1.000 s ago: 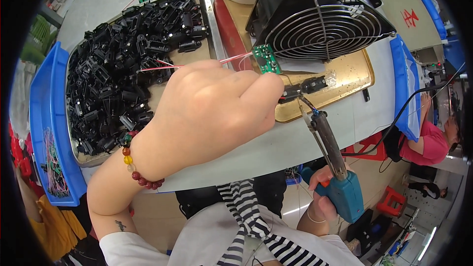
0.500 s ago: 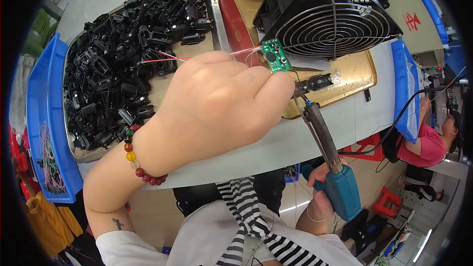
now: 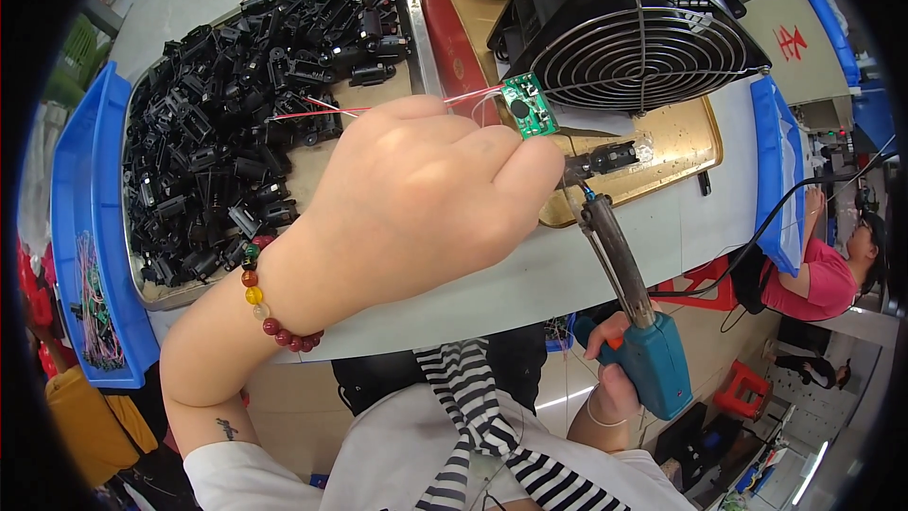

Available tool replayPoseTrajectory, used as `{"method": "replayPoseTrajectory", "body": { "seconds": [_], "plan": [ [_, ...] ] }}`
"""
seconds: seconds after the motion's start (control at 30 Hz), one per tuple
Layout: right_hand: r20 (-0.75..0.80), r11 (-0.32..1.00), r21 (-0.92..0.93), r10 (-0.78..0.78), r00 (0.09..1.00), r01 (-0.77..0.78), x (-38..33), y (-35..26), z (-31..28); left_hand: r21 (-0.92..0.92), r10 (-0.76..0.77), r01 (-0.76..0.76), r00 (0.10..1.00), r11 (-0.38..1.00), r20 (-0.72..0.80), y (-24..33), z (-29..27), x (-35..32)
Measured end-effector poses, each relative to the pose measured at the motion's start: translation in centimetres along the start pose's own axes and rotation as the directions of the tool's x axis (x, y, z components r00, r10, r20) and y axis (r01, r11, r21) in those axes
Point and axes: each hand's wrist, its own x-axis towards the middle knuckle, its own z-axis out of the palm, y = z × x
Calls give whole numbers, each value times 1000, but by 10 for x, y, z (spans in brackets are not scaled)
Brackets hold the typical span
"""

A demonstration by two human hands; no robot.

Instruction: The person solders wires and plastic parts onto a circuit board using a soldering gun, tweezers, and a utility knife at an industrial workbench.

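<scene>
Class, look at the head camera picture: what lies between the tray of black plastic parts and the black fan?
In the head view, the left hand rises between the tray of black parts and the fan, pinching a small green circuit board with red and white wires.

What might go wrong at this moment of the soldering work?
The left hand pinches the small green circuit board right above the tip of the teal-handled soldering iron held by the right hand; fingers could get burned. The thin red and white wires trailing over the metal tray of black plastic parts may snag.

The left hand (image 3: 426, 199) hides the soldering iron (image 3: 619, 265) tip and its own fingers.
</scene>
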Motion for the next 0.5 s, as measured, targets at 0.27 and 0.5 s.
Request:
{"method": "replayPoseTrajectory", "body": {
  "seconds": [0.27, 0.5],
  "plan": [
    [7, 999, 19, 39, 999, -40, -6, 3, -5, 10, 11, -11, 1000, 1000, -3, 0, 0, 0],
    [-114, 976, 216, 33, 993, -7, -9, 6, -6, 14, 42, -41, 998, 999, -39, -1, 3, 1]
  ]
}}
